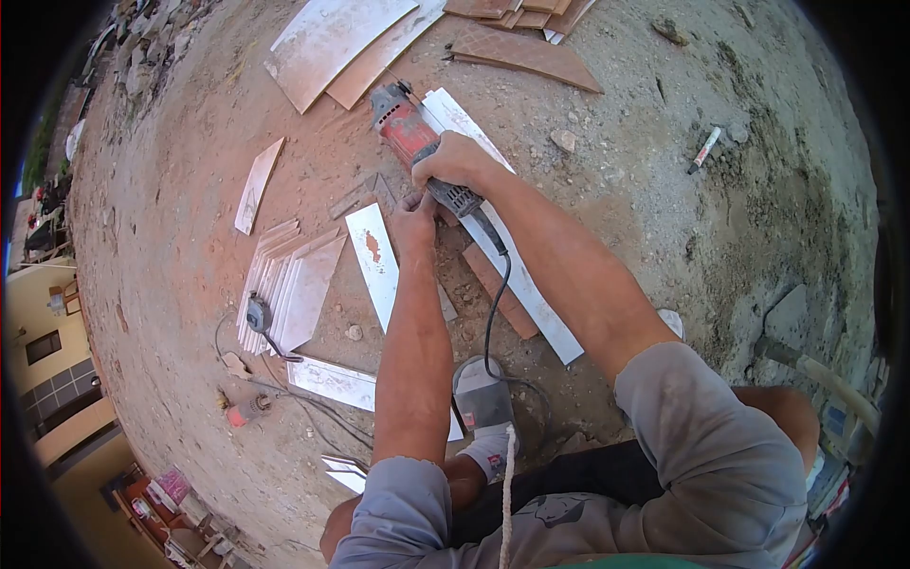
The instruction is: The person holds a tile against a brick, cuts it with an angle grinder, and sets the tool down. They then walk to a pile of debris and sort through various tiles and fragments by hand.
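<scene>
My right hand (455, 161) is wrapped around the grey rear body of a dusty red angle grinder (408, 133), its head pointing away from me. A black cord (493, 313) runs from the grinder's back end down past my shoe. Just below the tool, my left hand (414, 223) has its fingers pinched together near the grinder's underside; what they grip, if anything, is hidden. Under the grinder, a long white tile strip (531, 303) slants across the ground. Left of my left hand lie another white strip (372, 251) with a brown patch and a flat angled piece (365, 194).
Stacked cut tiles (303, 284) lie at the left with a grey round corded object (257, 313) on them. A red corded tool (248, 410) sits lower left. Larger tiles (332, 47) and brown tiles (526, 59) lie far ahead. A small tube (704, 150) is at the right.
</scene>
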Available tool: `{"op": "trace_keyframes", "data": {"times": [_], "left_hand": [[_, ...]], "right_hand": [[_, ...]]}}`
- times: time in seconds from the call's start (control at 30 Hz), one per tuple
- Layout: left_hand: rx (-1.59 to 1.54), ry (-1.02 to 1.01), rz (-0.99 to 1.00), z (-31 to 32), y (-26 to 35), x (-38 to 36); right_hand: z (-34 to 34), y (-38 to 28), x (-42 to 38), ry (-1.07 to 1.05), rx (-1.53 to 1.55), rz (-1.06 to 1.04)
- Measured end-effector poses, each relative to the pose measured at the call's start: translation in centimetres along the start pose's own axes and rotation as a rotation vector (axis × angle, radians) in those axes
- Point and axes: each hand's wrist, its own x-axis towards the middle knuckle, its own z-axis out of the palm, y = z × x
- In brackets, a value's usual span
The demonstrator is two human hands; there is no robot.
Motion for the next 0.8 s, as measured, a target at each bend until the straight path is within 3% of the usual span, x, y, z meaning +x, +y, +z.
{"op": "trace_keyframes", "data": {"times": [0.8], "left_hand": [[0.038,0.045,0.026,0.2,-0.7,0.4]], "right_hand": [[0.0,-0.2,0.2,-0.063,0.002,0.049]]}}
